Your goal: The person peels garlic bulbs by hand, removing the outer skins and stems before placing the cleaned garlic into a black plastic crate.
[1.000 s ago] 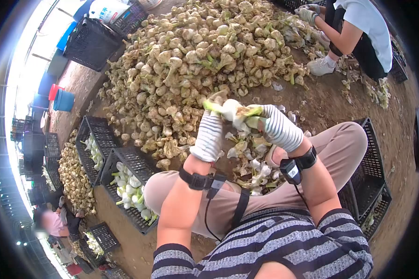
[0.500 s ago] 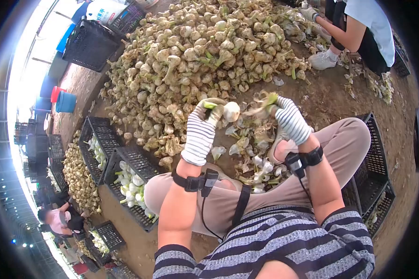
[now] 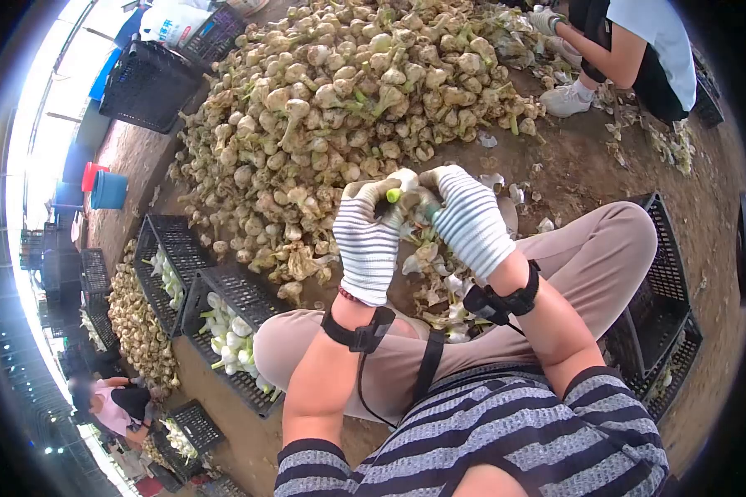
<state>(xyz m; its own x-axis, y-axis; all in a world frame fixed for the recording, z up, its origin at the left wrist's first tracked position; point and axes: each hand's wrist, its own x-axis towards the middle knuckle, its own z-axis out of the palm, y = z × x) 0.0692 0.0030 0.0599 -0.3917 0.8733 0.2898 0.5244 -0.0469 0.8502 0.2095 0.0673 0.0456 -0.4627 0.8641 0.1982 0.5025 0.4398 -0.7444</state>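
Note:
A white peeled garlic bulb (image 3: 405, 177) with a cut green stem is between my two gloved hands, in front of the garlic heap. My left hand (image 3: 366, 228) is closed around it, the stem end pointing toward me. From the other side, my right hand (image 3: 468, 215) has its bent fingers pressed against the bulb; its fingertips are partly hidden. Both gloves are striped white and grey. Below the hands, loose garlic skins (image 3: 439, 286) lie on the ground between my legs.
A big heap of unpeeled garlic (image 3: 323, 108) rises ahead. Black crates with peeled garlic (image 3: 234, 340) stand at my left, and another black crate (image 3: 667, 282) at my right. A co-worker (image 3: 638, 58) crouches at upper right. Buckets (image 3: 109, 190) stand far left.
My right hand has come left to the bulb, and the strip of skin it held out is no longer visible there. My left hand has turned the bulb slightly upward.

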